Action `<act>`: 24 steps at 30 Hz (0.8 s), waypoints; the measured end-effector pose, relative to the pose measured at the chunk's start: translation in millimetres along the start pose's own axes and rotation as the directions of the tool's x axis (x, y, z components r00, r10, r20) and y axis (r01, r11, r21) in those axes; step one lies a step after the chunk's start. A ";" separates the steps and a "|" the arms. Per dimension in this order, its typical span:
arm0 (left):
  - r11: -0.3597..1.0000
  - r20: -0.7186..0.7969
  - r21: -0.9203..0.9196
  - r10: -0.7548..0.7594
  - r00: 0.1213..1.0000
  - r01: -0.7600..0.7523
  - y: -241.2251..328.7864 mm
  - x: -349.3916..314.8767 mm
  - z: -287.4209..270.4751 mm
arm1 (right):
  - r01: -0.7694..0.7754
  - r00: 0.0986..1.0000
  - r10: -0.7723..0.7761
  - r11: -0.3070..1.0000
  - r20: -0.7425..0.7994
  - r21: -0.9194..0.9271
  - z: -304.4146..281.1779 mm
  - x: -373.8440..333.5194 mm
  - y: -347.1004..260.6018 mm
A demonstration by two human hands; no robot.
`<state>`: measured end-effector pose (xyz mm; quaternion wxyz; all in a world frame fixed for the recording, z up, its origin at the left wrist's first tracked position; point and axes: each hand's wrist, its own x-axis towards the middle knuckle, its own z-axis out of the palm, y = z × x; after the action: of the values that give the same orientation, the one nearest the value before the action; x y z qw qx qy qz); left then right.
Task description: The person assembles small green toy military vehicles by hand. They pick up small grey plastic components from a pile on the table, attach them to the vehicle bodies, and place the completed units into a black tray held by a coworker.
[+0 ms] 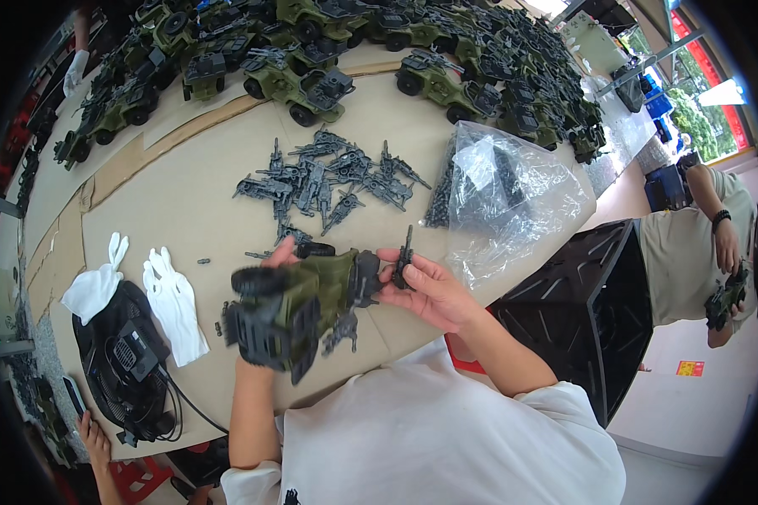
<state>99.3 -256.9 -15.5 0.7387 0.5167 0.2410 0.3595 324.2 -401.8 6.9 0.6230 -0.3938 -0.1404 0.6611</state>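
Observation:
A green and black toy military vehicle is tilted above the near part of the table, with its dark wheels toward the left. My left hand grips it from behind; only a few fingertips show, and the vehicle hides the rest. At the vehicle's right end, my right hand pinches a small dark grey toy gun upright between thumb and fingers. Just beyond both hands lies a loose heap of similar grey toy guns. Another grey piece shows below the vehicle, close to my body.
Many green toy vehicles crowd the table's far side. A clear plastic bag with dark parts lies at right, beside a black crate. White gloves and a black mesh bag lie left. Another person stands at right.

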 end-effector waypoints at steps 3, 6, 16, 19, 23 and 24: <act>0.945 0.061 0.262 0.187 0.981 -0.196 9.2 14.9 5.9 | 0.065 0.997 -0.066 0.996 0.026 0.054 1.6 -2.4 -6.3; 0.947 0.179 -0.063 0.323 0.929 -0.317 13.3 9.7 27.9 | 0.236 0.972 -0.235 0.966 0.023 -0.108 9.8 -11.9 -15.3; 0.822 -0.067 -0.554 -0.200 0.978 0.130 19.8 -41.6 51.1 | 0.381 0.925 -0.313 0.746 0.217 -0.547 47.4 -29.8 -15.1; 0.819 -0.134 -0.554 -0.267 0.954 0.151 14.6 -45.5 46.5 | 0.327 0.945 -0.257 0.765 0.204 -0.555 52.0 -30.8 -15.4; 0.814 -0.217 -0.556 -0.337 0.916 0.168 23.9 -43.5 52.8 | 0.225 0.974 -0.162 0.753 0.157 -0.618 57.1 -35.9 -19.7; 0.807 -0.205 -0.566 -0.338 0.919 0.171 24.9 -43.2 52.8 | 0.221 0.975 -0.163 0.751 0.149 -0.622 56.3 -35.9 -19.9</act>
<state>103.6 -316.5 25.6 0.8506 0.1919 0.3060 0.3820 296.1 -414.5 69.5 0.5113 -0.5358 -0.4216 0.5232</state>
